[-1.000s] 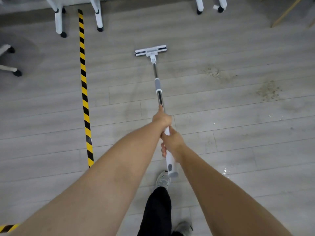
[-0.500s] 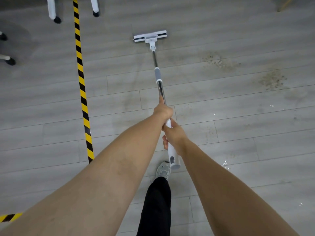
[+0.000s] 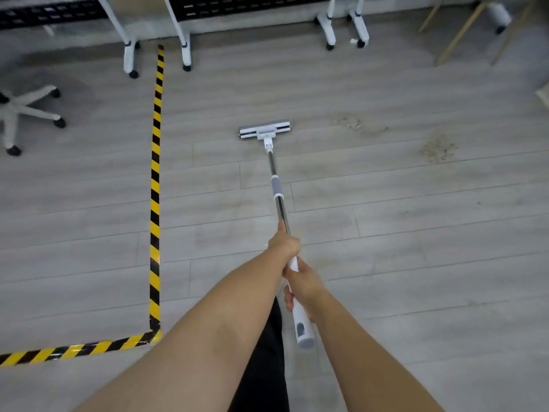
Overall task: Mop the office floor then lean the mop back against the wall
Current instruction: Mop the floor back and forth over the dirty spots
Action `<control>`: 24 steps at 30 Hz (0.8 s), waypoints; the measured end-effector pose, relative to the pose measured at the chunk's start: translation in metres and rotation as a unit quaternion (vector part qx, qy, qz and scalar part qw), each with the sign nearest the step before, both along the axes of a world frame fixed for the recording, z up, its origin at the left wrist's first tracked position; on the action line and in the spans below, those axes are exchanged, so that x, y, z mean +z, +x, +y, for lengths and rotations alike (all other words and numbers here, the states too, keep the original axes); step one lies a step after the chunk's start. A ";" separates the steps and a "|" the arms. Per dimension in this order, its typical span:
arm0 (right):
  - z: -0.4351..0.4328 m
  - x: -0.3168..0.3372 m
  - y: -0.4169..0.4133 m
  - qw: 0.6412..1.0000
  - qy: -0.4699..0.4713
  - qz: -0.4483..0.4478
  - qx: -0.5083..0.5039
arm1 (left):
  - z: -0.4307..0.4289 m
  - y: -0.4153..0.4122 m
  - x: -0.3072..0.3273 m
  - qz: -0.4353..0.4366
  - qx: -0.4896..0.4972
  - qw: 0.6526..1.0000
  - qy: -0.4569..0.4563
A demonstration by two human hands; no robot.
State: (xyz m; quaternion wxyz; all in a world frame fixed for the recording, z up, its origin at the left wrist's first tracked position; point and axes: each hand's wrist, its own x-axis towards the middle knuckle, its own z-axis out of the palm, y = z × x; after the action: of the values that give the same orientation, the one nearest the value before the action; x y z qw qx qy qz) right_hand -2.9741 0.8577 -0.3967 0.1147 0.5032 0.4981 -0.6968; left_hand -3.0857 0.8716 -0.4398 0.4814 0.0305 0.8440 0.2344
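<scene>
A white flat mop lies stretched out ahead of me, its head [image 3: 264,131] flat on the grey plank floor [image 3: 416,263]. The metal pole [image 3: 278,200] with a grey collar runs back toward me. My left hand [image 3: 283,242] grips the pole higher up, forefinger laid along it. Just behind it my right hand [image 3: 303,285] grips the white handle [image 3: 303,328], whose end sticks out past the hand. Two patches of brownish dirt [image 3: 438,148] mark the floor to the right of the mop head.
Yellow-and-black tape [image 3: 155,185] runs along the floor on the left and turns a corner near me. White wheeled table legs [image 3: 130,59] line the far edge, an office chair base [image 3: 17,111] stands far left, and wooden legs [image 3: 457,37] at the far right.
The mop head has been drawn back toward me, away from the table legs. The view has lifted, showing more of the far furniture and the tape corner. Both hands keep their grip.
</scene>
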 end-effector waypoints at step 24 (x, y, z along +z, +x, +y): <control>-0.163 0.038 0.262 0.997 -0.014 -0.070 -0.004 | -0.163 0.270 0.037 -0.028 0.041 0.999 -0.010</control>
State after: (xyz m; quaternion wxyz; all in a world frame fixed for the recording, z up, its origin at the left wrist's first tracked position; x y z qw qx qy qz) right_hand -2.7117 0.6947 -0.3587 0.1537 0.5511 0.4770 -0.6672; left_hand -2.8154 0.7088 -0.4032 0.4947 -0.0155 0.8332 0.2464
